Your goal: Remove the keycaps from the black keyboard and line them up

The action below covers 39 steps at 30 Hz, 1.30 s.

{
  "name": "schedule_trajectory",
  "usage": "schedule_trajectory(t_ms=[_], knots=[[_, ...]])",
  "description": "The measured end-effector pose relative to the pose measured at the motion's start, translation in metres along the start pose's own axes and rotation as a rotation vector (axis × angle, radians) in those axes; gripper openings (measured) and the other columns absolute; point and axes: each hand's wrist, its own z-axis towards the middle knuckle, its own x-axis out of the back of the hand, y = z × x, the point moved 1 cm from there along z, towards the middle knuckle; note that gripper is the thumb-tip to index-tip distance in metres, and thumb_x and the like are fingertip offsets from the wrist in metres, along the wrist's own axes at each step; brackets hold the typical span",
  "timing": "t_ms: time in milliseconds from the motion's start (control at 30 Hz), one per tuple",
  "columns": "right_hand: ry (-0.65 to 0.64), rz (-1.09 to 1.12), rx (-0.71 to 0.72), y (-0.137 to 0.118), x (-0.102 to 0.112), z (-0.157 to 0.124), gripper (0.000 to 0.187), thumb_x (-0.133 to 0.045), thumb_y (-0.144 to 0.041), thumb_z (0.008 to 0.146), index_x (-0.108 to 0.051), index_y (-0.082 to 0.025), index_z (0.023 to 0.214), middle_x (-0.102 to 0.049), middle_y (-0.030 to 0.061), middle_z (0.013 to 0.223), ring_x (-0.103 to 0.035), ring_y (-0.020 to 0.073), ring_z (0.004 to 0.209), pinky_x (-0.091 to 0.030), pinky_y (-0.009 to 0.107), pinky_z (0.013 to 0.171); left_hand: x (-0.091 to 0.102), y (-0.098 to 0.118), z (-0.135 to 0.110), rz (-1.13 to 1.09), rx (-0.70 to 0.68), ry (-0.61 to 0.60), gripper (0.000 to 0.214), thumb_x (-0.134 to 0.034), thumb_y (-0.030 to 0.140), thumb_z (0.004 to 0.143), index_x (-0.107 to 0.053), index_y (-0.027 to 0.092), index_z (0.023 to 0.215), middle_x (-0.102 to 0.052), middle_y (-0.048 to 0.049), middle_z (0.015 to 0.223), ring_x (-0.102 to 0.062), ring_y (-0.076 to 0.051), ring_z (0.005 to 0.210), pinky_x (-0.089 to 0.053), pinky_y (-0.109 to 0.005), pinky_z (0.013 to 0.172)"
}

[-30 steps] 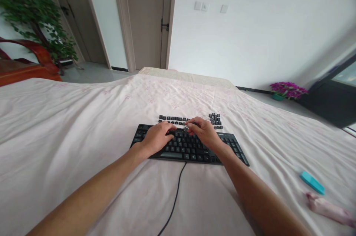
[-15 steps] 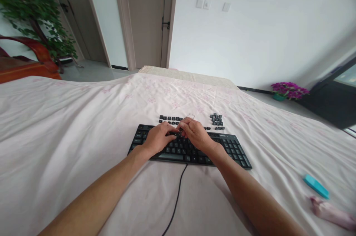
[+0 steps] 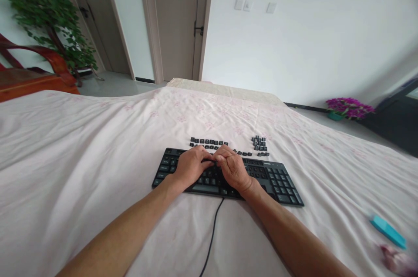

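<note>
A black keyboard (image 3: 282, 183) lies on the bed with some keycaps off. My left hand (image 3: 192, 164) rests over its left-middle part, thumb and fingertips brought together beside the right fingertips; what they pinch is too small to make out. My right hand (image 3: 233, 167) is closed over the keyboard's middle, fingers curled down. A thin wire keycap puller showed above this hand a moment ago; the fist hides it now. Loose keycaps (image 3: 211, 142) lie in rows behind the keyboard, and a second cluster of keycaps (image 3: 260, 143) is to their right.
A black cable (image 3: 213, 229) runs from the keyboard toward me. On the wrinkled pink-white sheet (image 3: 107, 150), a turquoise object (image 3: 388, 231) and a pinkish item (image 3: 396, 260) lie at the right. A wooden chair (image 3: 39, 81) stands left of the bed.
My right fingers have curled tighter and the wire loop has gone out of sight. My left hand stays at the keyboard. The whole view has shifted slightly.
</note>
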Motion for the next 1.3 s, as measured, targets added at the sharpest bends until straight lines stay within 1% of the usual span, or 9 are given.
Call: schedule_trajectory(t_ms=[133, 300, 467, 533, 667, 733, 1033, 1167, 1300], knots=[[0.059, 0.009, 0.040, -0.002, 0.003, -0.002, 0.036, -0.031, -0.031, 0.097, -0.058, -0.021, 0.074, -0.061, 0.0051, 0.077, -0.057, 0.0178, 0.079, -0.048, 0.033, 0.076, 0.000, 0.000, 0.000, -0.055, -0.009, 0.002, 0.013, -0.065, 0.032, 0.078, -0.071, 0.029, 0.088, -0.067, 0.0016, 0.090, -0.062, -0.017, 0.083, -0.045, -0.026, 0.072], [0.093, -0.034, 0.064, -0.007, 0.004, -0.004, 0.026, -0.036, -0.025, 0.095, -0.060, -0.021, 0.086, -0.060, 0.0049, 0.081, -0.057, 0.0175, 0.081, -0.047, 0.032, 0.077, -0.001, 0.000, 0.000, -0.096, 0.036, 0.011, 0.012, -0.064, 0.027, 0.078, -0.067, 0.026, 0.089, -0.069, 0.0023, 0.083, -0.063, -0.016, 0.078, -0.046, -0.026, 0.071], [0.187, -0.114, 0.127, -0.011, 0.010, -0.005, 0.023, -0.036, -0.021, 0.094, -0.058, -0.023, 0.092, -0.062, 0.0067, 0.093, -0.058, 0.0207, 0.095, -0.045, 0.037, 0.087, -0.001, -0.005, -0.002, -0.253, 0.094, 0.057, 0.035, -0.064, 0.019, 0.075, -0.059, 0.028, 0.109, -0.068, 0.0036, 0.082, -0.064, -0.014, 0.076, -0.048, -0.025, 0.072], [0.175, -0.176, 0.116, -0.012, 0.013, -0.002, 0.023, -0.035, -0.020, 0.094, -0.058, -0.022, 0.094, -0.062, 0.0072, 0.092, -0.058, 0.0210, 0.094, -0.045, 0.037, 0.085, 0.000, -0.008, -0.001, -0.327, 0.106, 0.079, 0.043, -0.062, 0.018, 0.075, -0.054, 0.027, 0.116, -0.067, 0.0027, 0.084, -0.064, -0.013, 0.077, -0.049, -0.025, 0.073], [0.012, -0.382, -0.045, -0.011, 0.011, 0.004, 0.025, -0.036, -0.025, 0.096, -0.060, -0.021, 0.098, -0.060, 0.0064, 0.087, -0.058, 0.0173, 0.078, -0.044, 0.028, 0.070, 0.000, -0.011, 0.000, -0.482, 0.109, 0.101, 0.051, -0.061, 0.015, 0.075, -0.047, 0.024, 0.123, -0.065, 0.0007, 0.086, -0.064, -0.012, 0.074, -0.051, -0.025, 0.074], [-0.056, -0.449, -0.098, -0.010, 0.009, 0.005, 0.024, -0.040, -0.031, 0.096, -0.062, -0.022, 0.098, -0.059, 0.0053, 0.089, -0.058, 0.0160, 0.078, -0.042, 0.025, 0.066, 0.000, -0.010, 0.000, -0.533, 0.094, 0.106, 0.055, -0.062, 0.014, 0.073, -0.044, 0.022, 0.125, -0.064, 0.0001, 0.085, -0.063, -0.012, 0.074, -0.051, -0.026, 0.073], [-0.152, -0.481, -0.155, -0.014, 0.004, 0.005, 0.016, -0.051, -0.029, 0.091, -0.065, -0.023, 0.090, -0.066, 0.0029, 0.088, -0.061, 0.0149, 0.083, -0.040, 0.023, 0.070, -0.002, -0.009, -0.002, -0.626, 0.073, 0.097, 0.059, -0.062, 0.012, 0.072, -0.043, 0.022, 0.126, -0.063, 0.0000, 0.085, -0.063, -0.012, 0.074, -0.051, -0.027, 0.072], [-0.107, -0.455, -0.267, -0.009, 0.024, 0.014, 0.014, -0.055, -0.029, 0.086, -0.068, -0.024, 0.087, -0.069, 0.0012, 0.089, -0.062, 0.0163, 0.084, -0.040, 0.024, 0.069, -0.003, -0.010, -0.002, -0.599, 0.092, 0.120, 0.061, -0.063, 0.015, 0.073, -0.042, 0.022, 0.129, -0.064, -0.0011, 0.090, -0.063, -0.013, 0.074, -0.051, -0.028, 0.073], [-0.046, -0.523, -0.598, 0.022, 0.061, 0.028, 0.015, -0.060, -0.037, 0.080, -0.071, -0.028, 0.084, -0.070, -0.0008, 0.078, -0.062, 0.0184, 0.073, -0.038, 0.026, 0.063, -0.003, -0.012, -0.001, -0.523, 0.108, 0.142, 0.057, -0.060, 0.017, 0.074, -0.043, 0.022, 0.129, -0.064, -0.0032, 0.097, -0.063, -0.012, 0.074, -0.050, -0.026, 0.071]])
